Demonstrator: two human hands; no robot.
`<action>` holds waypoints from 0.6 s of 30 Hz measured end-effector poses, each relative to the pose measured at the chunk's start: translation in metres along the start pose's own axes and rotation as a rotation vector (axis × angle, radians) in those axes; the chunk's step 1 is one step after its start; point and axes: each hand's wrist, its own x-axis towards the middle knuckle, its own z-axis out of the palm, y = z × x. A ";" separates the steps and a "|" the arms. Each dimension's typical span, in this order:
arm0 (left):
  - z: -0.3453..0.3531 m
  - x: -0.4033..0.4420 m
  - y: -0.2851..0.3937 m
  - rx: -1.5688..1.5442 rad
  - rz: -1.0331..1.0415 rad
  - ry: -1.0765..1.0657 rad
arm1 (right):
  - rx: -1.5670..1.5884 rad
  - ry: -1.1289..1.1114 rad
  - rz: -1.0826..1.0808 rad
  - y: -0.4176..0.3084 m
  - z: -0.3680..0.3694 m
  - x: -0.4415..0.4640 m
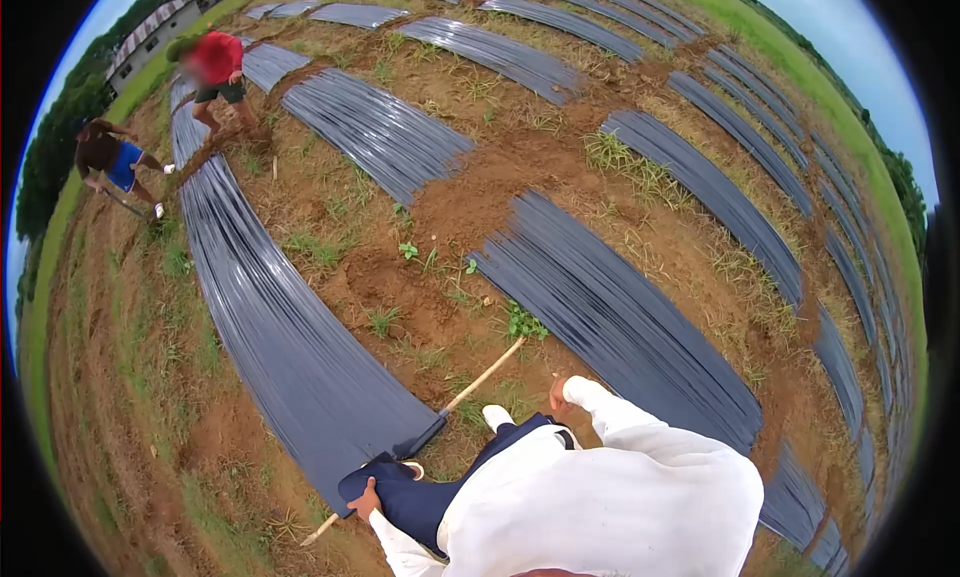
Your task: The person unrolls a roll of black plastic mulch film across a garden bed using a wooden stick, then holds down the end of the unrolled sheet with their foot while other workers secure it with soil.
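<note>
My left hand [367, 499] rests at my bent knee in dark blue trousers [410, 512], fingers partly curled; whether it grips anything is unclear. Beside it lies the near end of a long grey plastic sheet [300, 347], wrapped around a wooden pole [485, 374] whose two ends stick out on either side. My right hand [560, 392] hangs in the air near the pole's upper end, not touching it, with its fingers bent and partly hidden by my white sleeve [620, 412].
A person in a red top [215, 57] stands at the sheet's far end; another person in blue shorts [125, 165] holds a long tool to the left. More covered beds [620, 307] run to the right. A building [155, 37] stands behind.
</note>
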 end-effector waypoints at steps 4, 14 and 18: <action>0.010 0.050 -0.023 -0.779 -0.045 -0.440 | -0.221 0.170 0.188 0.024 -0.015 0.016; -0.002 0.056 -0.015 -0.641 -0.017 -0.514 | -0.251 0.209 0.176 0.021 0.044 -0.011; -0.004 0.040 0.001 -0.512 0.064 -0.427 | 0.267 0.325 0.158 -0.019 0.058 -0.011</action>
